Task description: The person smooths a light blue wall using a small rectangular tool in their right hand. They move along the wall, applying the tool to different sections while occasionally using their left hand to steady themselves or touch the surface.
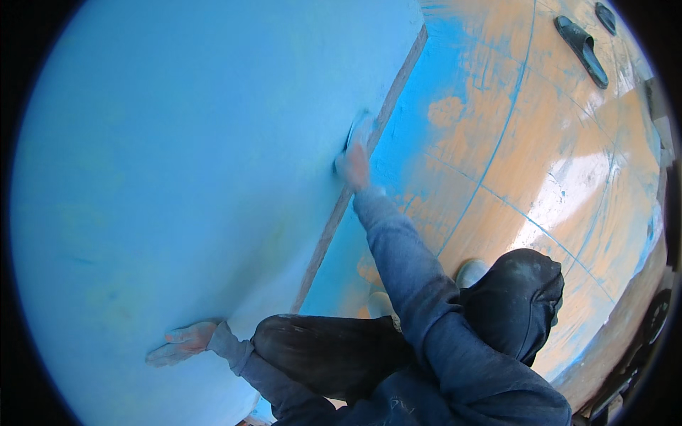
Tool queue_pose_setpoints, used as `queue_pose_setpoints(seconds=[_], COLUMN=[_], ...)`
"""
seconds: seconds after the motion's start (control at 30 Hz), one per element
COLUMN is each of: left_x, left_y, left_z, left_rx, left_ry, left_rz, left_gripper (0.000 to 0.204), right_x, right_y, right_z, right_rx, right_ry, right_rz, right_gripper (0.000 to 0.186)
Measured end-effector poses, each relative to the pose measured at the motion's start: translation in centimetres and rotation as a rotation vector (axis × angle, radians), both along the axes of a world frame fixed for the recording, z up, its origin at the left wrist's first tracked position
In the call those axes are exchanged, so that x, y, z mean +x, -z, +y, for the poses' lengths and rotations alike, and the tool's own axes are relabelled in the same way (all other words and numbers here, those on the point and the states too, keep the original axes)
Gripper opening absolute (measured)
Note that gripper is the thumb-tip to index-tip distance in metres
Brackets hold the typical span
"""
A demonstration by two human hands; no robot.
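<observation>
A broad blue panel (199, 156) fills the left side, its surface mottled with paler and yellowish patches. My left hand (183, 343) rests on the lower part of the panel, fingers stretched out and dusty with pale powder. At the panel's right edge, my right hand (354, 167) is closed on a pale flat pad (362, 126) pressed to the surface. Motion smears both hand and pad, so the pad's exact kind cannot be told. A rough grey strip (323, 248) runs along that edge, just beside my right hand.
Tan tiled floor (483, 142) with blue smears and dust lies to the right. Near the top right are a black slide sandal (582, 51) and a second one (605, 18). My bent knees and light shoes are close by. Dark items (650, 326) line the right rim.
</observation>
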State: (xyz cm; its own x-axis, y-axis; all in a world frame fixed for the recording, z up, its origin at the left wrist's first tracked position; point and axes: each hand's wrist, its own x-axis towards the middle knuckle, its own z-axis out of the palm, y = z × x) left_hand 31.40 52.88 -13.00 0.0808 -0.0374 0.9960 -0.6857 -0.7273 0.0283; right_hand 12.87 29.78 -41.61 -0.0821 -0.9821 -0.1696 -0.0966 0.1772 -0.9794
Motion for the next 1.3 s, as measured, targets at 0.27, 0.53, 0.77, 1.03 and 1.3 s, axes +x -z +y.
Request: queue_pose_setpoints(seconds=[0.27, 0.53, 0.77, 1.03, 1.3], left_x=[-0.3, 0.3, 1.2, 0.8, 0.2], left_y=[-1.1, -0.5, -0.1, -0.4, -0.2], left_z=[1.2, 0.2, 0.5, 0.6, 0.5], left_rx=[-0.014, 0.002, 0.033, 0.068, -0.04], left_ry=[-0.036, 0.001, 0.003, 0.054, 0.247], left_rz=[0.025, -0.018, -0.039, -0.033, 0.164], left_gripper=[0.057, 0.061, 0.06, 0.06, 0.073], right_x=[4.4, 0.4, 2.1, -1.1, 0.5], right_y=[-6.9, 2.9, -6.5, -1.9, -9.6], right_z=[3.6, 1.8, 3.7, 0.7, 0.6], right_rx=[-0.662, -0.035, -0.333, 0.209, -0.615], right_ry=[0.283, 0.004, 0.056, -0.161, 0.196], right_rz=[0.096, -0.146, 0.037, -0.024, 0.239], right_gripper=[0.046, 0.07, 0.063, 0.047, 0.047])
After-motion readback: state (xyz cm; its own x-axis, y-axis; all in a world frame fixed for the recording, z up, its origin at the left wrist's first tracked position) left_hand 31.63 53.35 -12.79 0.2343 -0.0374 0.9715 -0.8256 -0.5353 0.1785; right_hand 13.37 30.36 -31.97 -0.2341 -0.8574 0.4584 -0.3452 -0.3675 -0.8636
